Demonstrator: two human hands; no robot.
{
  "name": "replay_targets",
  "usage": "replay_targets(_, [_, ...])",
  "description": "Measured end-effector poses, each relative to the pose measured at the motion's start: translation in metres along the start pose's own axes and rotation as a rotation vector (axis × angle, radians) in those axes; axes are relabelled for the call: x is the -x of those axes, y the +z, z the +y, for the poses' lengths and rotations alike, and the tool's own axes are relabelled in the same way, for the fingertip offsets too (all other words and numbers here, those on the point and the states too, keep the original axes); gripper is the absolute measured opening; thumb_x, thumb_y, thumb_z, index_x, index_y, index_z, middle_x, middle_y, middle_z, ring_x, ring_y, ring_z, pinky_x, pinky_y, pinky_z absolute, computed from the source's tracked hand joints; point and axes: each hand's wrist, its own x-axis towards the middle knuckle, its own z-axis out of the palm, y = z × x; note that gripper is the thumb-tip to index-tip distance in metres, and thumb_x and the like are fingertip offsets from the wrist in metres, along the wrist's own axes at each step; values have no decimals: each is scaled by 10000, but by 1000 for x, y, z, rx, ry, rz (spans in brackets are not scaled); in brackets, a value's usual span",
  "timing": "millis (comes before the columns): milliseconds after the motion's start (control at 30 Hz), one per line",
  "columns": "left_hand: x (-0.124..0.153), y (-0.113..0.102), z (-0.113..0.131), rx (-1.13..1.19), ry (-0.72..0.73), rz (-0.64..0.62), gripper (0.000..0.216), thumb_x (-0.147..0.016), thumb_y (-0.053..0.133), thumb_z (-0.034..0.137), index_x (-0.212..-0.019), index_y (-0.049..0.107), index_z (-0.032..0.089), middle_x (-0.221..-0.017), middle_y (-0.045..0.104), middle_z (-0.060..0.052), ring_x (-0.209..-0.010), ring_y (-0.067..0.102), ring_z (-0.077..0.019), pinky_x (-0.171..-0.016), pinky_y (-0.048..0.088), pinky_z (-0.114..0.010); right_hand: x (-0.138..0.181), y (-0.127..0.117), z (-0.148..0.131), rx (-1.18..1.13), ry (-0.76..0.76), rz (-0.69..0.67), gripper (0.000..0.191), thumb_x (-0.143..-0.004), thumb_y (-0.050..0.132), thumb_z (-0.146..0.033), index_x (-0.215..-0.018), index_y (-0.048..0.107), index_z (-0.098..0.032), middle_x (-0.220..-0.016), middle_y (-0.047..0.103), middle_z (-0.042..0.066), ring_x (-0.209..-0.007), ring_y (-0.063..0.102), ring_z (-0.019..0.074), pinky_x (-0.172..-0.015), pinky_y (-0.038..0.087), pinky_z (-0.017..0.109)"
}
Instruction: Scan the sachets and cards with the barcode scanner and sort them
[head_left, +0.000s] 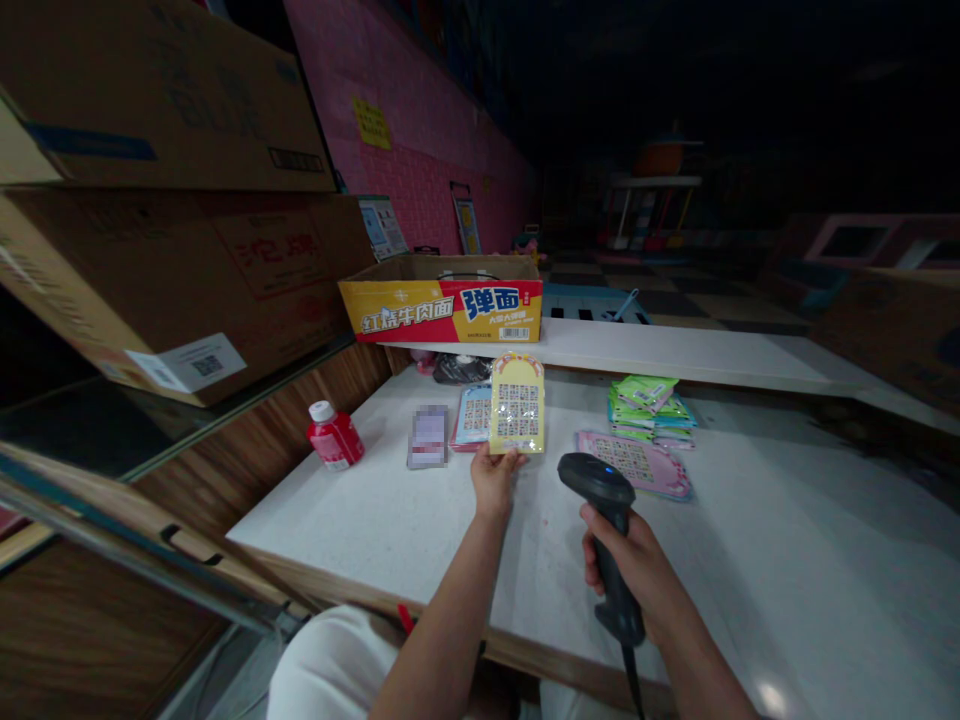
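Note:
My left hand [493,482] pinches the bottom edge of a yellow card in clear wrap [517,405], which is printed with a grid of small dark squares. Partly behind it lies a blue card [474,416] on top of something pinkish-red. Wrapped around the handle of a black barcode scanner [616,575] is my right hand [637,560]; a blue light shows on the scanner's head, and its cable runs down. Beyond the scanner, pink cards [637,463] in clear wrap lie flat, with a pile of green packets [649,408] behind them.
A phone [428,437] and a red bottle with a white cap [334,436] are on the white table [337,510] at left. A yellow-red carton [450,310] sits on the raised white shelf [645,352]. Large cardboard boxes [187,270] are stacked at far left.

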Motion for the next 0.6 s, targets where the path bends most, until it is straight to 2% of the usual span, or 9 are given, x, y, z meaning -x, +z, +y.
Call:
replay_targets(167, [2, 1, 3, 43, -15, -15, 463, -555, 832, 311, -921, 634, 109, -884, 733, -106, -739, 697, -202, -704, 584, -355, -4, 4, -1, -8, -16, 18, 429, -704, 684, -583, -768, 498, -202, -471, 553, -63, -362, 519, 108, -329, 392, 200])
replay_targets(333, [3, 2, 3, -45, 3, 16, 355, -597, 769, 256, -897, 655, 105, -849, 729, -94, -716, 690, -201, -725, 575, -369, -12, 10, 0, -39, -20, 27, 403, -712, 691, -549, -757, 478, -211, -468, 542, -78, -343, 501, 97, -317, 373, 190])
replay_targets(600, [2, 2, 3, -29, -8, 19, 324, -576, 737, 220, -871, 645, 124, -798, 718, -62, -672, 667, -172, -661, 548, -304, -33, 17, -1, -26, -19, -7, 353, -729, 684, -504, -741, 493, -207, -451, 535, -76, -341, 509, 99, -309, 371, 180])
